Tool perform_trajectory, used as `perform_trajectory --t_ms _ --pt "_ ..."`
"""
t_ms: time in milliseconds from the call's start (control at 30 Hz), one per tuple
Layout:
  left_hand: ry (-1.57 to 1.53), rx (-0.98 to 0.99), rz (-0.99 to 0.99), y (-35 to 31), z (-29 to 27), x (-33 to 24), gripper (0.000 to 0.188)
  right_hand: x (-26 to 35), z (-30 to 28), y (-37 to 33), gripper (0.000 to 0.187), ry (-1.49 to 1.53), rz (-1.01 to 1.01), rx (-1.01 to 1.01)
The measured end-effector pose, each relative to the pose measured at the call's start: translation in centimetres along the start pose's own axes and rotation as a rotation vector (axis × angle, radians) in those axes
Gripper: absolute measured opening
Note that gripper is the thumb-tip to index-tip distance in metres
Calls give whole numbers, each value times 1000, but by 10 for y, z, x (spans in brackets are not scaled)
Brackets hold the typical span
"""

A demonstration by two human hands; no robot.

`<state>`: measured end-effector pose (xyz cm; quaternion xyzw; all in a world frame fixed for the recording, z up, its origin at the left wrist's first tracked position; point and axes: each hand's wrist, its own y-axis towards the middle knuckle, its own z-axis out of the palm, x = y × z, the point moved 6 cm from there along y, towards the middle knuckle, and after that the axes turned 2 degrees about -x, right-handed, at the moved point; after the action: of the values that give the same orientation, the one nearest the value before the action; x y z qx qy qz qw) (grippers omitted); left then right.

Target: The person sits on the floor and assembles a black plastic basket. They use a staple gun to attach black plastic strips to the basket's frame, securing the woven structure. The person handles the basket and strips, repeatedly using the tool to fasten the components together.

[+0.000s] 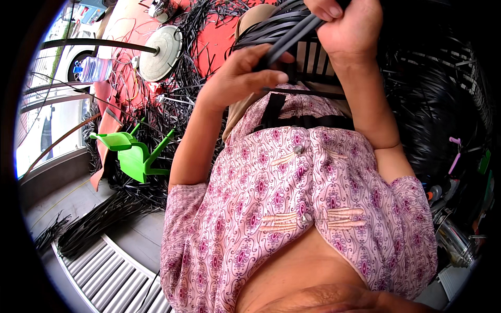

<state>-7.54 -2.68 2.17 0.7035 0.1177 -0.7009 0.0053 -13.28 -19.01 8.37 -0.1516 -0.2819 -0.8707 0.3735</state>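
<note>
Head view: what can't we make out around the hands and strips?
- Right hand: head view, upper part cut off by the top edge.
- Left hand: head view, palm hidden by its own back and thumb.
- Dark strips: head view, upper ends cut off by the top edge.
- Black heap at the right: head view, single strands lost in shadow.

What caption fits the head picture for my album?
Left hand and right hand hold dark strips in front of a patterned shirt.
</note>
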Motion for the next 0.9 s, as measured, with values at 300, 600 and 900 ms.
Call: perform_trajectory --t_ms 300,600,900 --pt "982 -266 103 -29 -111 -75 48 -64 -11 -49 33 -707 192 -90" --pt "480 -381 327 28 -3 -34 52 -64 -27 -71 33 -529 314 -259" --pt "882 -412 343 37 15 -33 71 -59 -53 -86 27 -345 622 -279"
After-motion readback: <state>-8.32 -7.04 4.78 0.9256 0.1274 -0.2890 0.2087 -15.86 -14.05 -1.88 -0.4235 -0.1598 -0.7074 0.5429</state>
